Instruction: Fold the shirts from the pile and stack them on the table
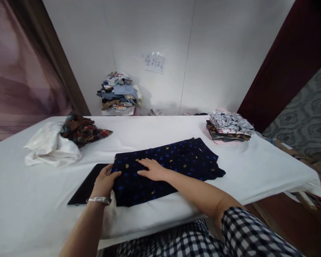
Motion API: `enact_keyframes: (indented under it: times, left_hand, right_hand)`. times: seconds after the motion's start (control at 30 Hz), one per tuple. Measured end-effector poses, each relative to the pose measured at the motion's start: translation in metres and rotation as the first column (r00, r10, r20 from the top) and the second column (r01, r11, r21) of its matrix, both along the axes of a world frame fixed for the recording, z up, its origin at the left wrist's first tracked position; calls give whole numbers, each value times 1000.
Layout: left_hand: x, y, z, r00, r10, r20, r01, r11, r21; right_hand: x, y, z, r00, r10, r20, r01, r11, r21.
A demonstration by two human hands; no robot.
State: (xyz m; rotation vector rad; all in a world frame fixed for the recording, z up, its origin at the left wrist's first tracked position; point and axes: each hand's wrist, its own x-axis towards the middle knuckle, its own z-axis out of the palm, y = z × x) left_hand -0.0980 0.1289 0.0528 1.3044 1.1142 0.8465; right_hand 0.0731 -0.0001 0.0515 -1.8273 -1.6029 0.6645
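We have the dark dotted garment [173,162] spread across the white table [155,130], lying from the centre out toward three o'clock, already doubled into a rough rectangle. Our left hand [105,181] sits at its nine o'clock edge, fingers curled and pinching the cloth there, right where it overlaps a flat black board [82,187] that pokes out toward eight o'clock. Our right hand [153,169] lies flat and open on top of the fabric, palm down, gripping nothing (it is only pressing). We judge this to be the middle of a fold: one side pinned, the other edge held ready. The next move, as we read it, calls for lifting the pinched edge cleanly without dragging the whole piece, while the flat hand keeps the crease line steady.

At ten o'clock sits a loose white cloth [52,146] with a plaid shirt [82,130] touching it. At two o'clock there is a neat folded stack [230,128]; at twelve, against the wall, a taller clothing pile [120,93] beneath a paper sign [154,63].
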Motion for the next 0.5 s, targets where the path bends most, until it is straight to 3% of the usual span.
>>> enact_keyframes:
  times: [0.07, 0.13, 0.2, 0.27, 0.37, 0.43, 0.5]
  left_hand:
    - [12, -17, 22, 997, -40, 65, 44, 997, -62]
    - [34, -38, 50, 983, -135, 121, 144, 987, -75]
    - [64, -63, 77, 948, -270, 168, 279, 960, -32]
    - [97, -87, 94, 891, -396, 221, 401, 916, 26]
    - [133, -112, 90, 768, -582, 265, 572, 811, 124]
    - [142, -119, 69, 801, -586, 120, 547, 798, 252]
    - [142, -120, 42, 855, -504, -124, 504, 749, 430]
  right_hand:
    - [6, -9, 9, 977, -50, -208, 67, 995, 74]
    - [14, -23, 20, 879, -80, -470, 155, 980, 122]
    - [27, -42, 31, 696, -95, -712, 241, 964, 108]
    - [46, -64, 36, 503, -123, -855, 313, 949, 47]
    - [78, -101, 33, 357, -246, -901, 399, 912, -91]
    - [94, -122, 25, 330, -353, -875, 444, 877, -187]
    - [102, -134, 14, 342, -410, -845, 478, 851, -219]
